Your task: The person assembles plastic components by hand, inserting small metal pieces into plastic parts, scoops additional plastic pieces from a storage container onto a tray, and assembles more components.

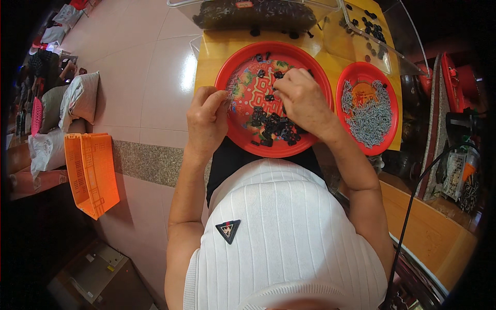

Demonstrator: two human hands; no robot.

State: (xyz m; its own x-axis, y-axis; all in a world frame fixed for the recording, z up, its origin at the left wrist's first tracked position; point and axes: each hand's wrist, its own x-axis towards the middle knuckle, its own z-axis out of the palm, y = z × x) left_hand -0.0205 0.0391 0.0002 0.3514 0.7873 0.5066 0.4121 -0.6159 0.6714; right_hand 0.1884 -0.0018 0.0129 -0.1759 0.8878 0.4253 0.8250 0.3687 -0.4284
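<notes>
Over the left rim of a round red tray [232, 137], my left hand [205, 116] is closed in a pinch, close to loose silver screws [235, 89]. Whatever its fingers hold is too small to make out. My right hand [305, 101] reaches over the tray's right half, thumb and fingers pressed together. A small black part [279, 75] shows right beside those fingers; whether it is gripped I cannot tell. Below the hands, a heap of black plastic parts [276, 126] lies in the tray, with a few more scattered higher up on its patterned bottom.
Right of the round tray, an oval red tray [394, 111] holds many silver screws [369, 126]. Both rest on a yellow surface [206, 57]. A clear bin of black parts [256, 15] stands behind. An orange crate [93, 175] is on the floor at left; a black cable [411, 206] hangs at right.
</notes>
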